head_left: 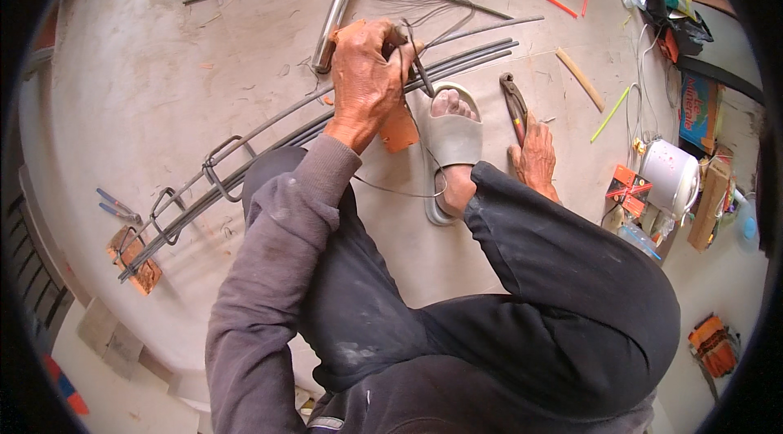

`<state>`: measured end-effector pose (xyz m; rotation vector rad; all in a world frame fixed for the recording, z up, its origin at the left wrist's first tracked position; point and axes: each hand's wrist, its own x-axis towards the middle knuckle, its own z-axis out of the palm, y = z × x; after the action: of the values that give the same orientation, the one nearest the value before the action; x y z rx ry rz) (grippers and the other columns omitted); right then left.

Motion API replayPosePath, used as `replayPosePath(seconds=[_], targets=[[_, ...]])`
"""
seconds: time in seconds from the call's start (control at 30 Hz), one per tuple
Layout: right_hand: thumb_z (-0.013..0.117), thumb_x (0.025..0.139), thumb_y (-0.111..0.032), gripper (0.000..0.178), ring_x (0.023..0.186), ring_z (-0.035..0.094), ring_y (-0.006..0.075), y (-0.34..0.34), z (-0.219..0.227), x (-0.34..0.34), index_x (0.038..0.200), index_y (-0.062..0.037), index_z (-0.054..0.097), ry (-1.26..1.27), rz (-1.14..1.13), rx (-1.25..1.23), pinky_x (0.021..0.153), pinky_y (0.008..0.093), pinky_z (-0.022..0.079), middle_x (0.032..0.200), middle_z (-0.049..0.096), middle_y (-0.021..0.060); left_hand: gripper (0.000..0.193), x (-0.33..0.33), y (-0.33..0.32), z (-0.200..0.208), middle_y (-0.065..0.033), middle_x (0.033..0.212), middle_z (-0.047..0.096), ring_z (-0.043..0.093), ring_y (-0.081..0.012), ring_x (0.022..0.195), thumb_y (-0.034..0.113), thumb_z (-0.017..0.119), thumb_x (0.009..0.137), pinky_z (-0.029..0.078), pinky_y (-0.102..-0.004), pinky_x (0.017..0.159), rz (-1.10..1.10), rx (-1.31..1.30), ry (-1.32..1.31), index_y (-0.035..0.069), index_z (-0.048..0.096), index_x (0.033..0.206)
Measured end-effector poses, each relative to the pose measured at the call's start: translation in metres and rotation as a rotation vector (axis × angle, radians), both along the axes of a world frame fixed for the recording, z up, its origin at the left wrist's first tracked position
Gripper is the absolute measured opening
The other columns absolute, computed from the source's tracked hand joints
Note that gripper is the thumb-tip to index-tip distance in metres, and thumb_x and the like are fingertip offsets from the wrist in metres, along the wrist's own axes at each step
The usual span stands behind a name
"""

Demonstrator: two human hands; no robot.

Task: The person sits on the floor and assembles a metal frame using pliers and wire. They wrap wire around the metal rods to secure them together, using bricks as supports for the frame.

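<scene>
Dark trousers (571, 295), mine; steel bars (469, 57) beyond, one end over brick (147, 276), presumably for clearance; left hand (365, 68) over bars, whether clamped I cannot tell; right hand (536, 158) curled round pincers (513, 99), apparently for readiness.

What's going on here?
A person's left hand is curled by a dark bent loop at the bundled steel rods; its exact grip is hidden. The right hand holds pincers, low near the floor. More bent loops sit along the rods toward the left, where an orange brick lies.
</scene>
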<state>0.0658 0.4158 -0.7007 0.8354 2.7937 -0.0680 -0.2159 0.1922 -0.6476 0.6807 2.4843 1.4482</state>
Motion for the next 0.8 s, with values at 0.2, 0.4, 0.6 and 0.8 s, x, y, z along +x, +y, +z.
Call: replayPosePath(seconds=[0.2,0.4,0.6,0.8], targets=[[0.065,0.074,-0.006,0.073,0.098,0.054,0.0364,0.009,-0.011,0.005,0.143,-0.0064,0.040,0.069,0.027,-0.014,0.084,0.0430,0.049,0.104,0.051,0.0184,0.043,0.005,-0.005,0.009,-0.0177,0.080,0.063,0.063,-0.0341,0.075,0.027,0.082,0.070,0.050,-0.0432,0.069,-0.063,-0.039,0.026,-0.001,0.059,0.095],[0.054,0.083,-0.010,0.028,0.070,0.059,0.0177,0.002,0.017,0.008,0.107,0.0019,0.061,0.245,-0.655,-0.798,0.051,0.0275,0.045,0.083,0.054,0.0096,0.054,0.010,-0.005,-0.019,-0.0189,0.087,0.056,0.059,-0.0364,0.081,0.036,0.081,0.069,0.048,-0.0456,0.074,-0.012,-0.124,0.061,-0.001,0.053,0.096],[0.068,0.081,-0.021,0.044,0.065,0.054,0.0131,0.005,0.065,-0.016,0.118,0.0005,0.053,0.590,-0.724,-1.487,0.051,0.0241,0.044,0.087,0.058,0.0079,0.045,0.006,-0.013,-0.003,-0.0214,0.087,0.058,0.060,-0.0371,0.084,0.029,0.078,0.069,0.048,-0.0457,0.077,-0.005,-0.153,-0.092,-0.002,0.056,0.093],[0.068,0.083,-0.032,0.052,0.064,0.054,0.0159,0.037,0.154,-0.098,0.121,0.0013,0.054,0.286,-0.413,-1.490,0.062,0.0309,0.047,0.082,0.062,0.0071,0.042,0.005,-0.004,-0.007,-0.0226,0.092,0.061,0.061,-0.0373,0.088,0.026,0.078,0.068,0.049,-0.0451,0.079,-0.002,-0.100,-0.062,-0.004,0.058,0.091]])
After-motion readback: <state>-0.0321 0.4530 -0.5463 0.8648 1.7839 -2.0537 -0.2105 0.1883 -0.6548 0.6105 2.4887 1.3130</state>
